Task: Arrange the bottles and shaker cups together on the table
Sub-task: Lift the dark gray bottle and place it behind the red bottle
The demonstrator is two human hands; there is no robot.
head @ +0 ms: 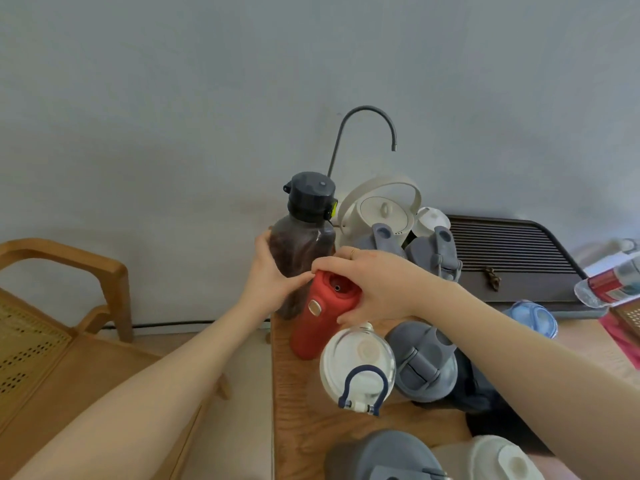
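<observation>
A tall dark smoky bottle [306,237] with a grey cap stands at the table's far left corner; my left hand [272,271] wraps its side. Just in front of it stands a red bottle [317,322], and my right hand [372,284] grips its top from the right. A clear bottle with a white lid and blue loop [358,370] stands in front of the red one. Grey-lidded shaker cups [424,362] cluster beside it, with two more [433,252] behind my right hand. Near the bottom edge are a grey lid [381,455] and a white lid [502,459].
The wooden table [298,403] ends at its left edge beside a wooden chair [62,341]. A cream kettle [381,209] and a curved grey spout [367,123] stand at the back. A dark slatted tray [512,251], a blue-lidded cup [533,317] and a lying plastic bottle [609,282] are right.
</observation>
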